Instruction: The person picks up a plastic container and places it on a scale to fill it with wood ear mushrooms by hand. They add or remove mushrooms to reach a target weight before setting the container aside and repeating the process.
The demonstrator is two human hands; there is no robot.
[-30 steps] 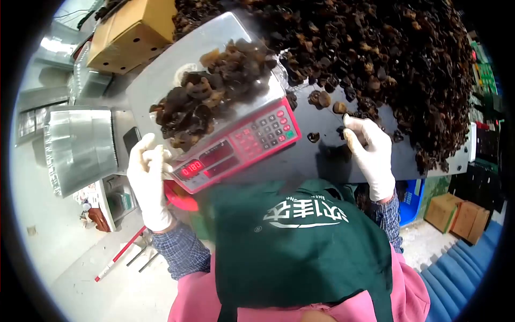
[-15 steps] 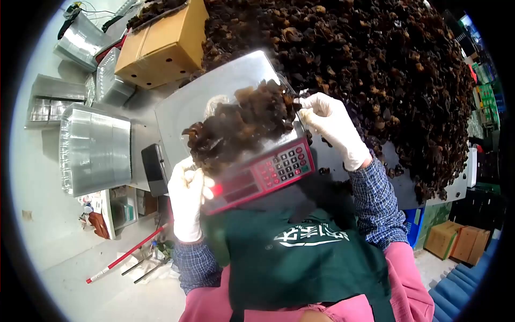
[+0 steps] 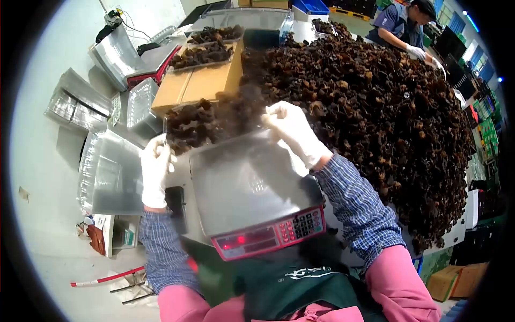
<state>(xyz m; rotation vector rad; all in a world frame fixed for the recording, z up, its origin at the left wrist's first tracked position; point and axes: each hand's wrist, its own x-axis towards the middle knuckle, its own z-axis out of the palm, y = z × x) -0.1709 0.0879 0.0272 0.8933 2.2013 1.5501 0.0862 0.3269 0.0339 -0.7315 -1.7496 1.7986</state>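
A clear plastic tray of dark wood ear mushrooms [image 3: 196, 126] hangs beyond the scale, blurred by motion at its right side. My left hand [image 3: 155, 170], in a white glove, pinches its left edge. My right hand [image 3: 294, 131], gloved too, has its fingers closed at the right end. The scale [image 3: 249, 185] lies below and nearer to me, its metal plate bare and its red display lit. Just past the tray is a cardboard box [image 3: 198, 83] with filled trays [image 3: 206, 56] on top.
A large heap of wood ear mushrooms [image 3: 375, 118] covers the table on the right. Stacked clear trays [image 3: 110, 172] stand at the left, beside a dark phone [image 3: 176, 209]. A second scale [image 3: 142, 64] is at the back left. A co-worker [image 3: 402, 29] in white gloves is across the heap.
Both hands have lifted the tray of mushrooms off the scale and carried it forward toward the cardboard box. My view has tilted up, bringing the co-worker into sight.
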